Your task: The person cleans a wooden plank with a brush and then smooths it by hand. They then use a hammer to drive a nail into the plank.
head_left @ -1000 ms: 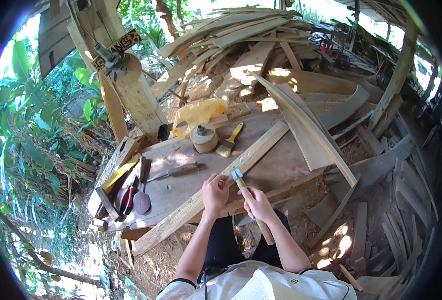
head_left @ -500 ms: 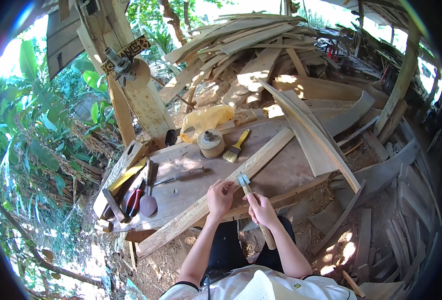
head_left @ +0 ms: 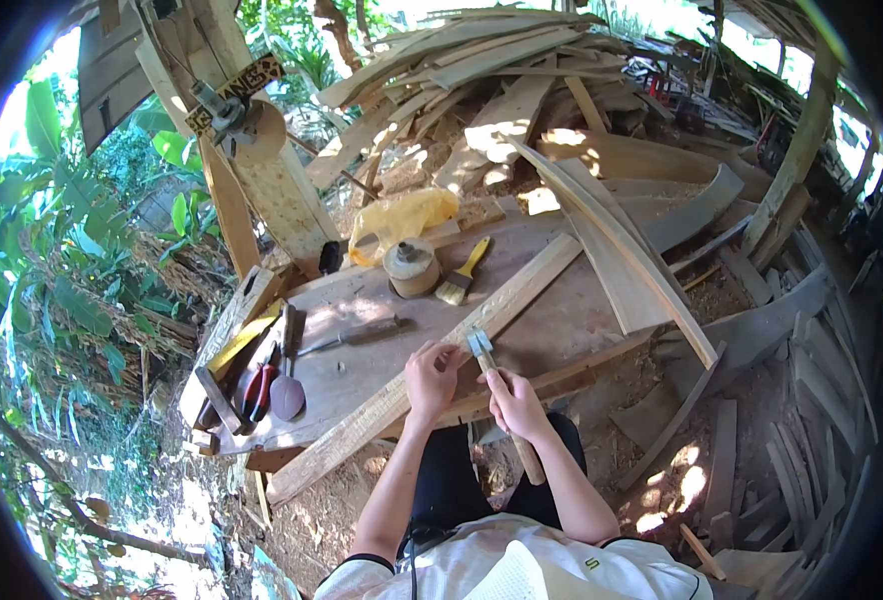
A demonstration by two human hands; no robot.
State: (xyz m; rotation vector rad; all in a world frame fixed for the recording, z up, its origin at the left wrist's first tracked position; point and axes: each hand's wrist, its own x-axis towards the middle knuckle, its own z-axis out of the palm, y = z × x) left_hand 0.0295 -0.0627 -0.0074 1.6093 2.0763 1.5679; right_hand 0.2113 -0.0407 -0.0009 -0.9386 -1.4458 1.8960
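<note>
My right hand (head_left: 515, 402) is closed around the wooden handle of a hammer (head_left: 528, 462). Its metal head rests over or just above a long wooden plank (head_left: 362, 432), which lies slantwise across the worktable. Just left of the hammer head, my left hand (head_left: 434, 382) sits at the plank with thumb and fingers curled together. Anything between those fingertips is too small to make out. Beyond the plank lie a yellow-handled paintbrush (head_left: 464, 270) and a round tin (head_left: 412, 268).
On the worktable (head_left: 352, 375), a screwdriver-like tool (head_left: 357, 334), red-handled pliers (head_left: 260, 390) and a yellow strip (head_left: 244, 338) lie at left. A yellow plastic bag (head_left: 407, 218) sits behind the tin. Long boards (head_left: 617, 240) lean at right; a lumber heap (head_left: 482, 60) rises behind.
The whole picture has shifted slightly up and left as the head moved. Both hands and the hammer keep nearly the same place against the plank.
</note>
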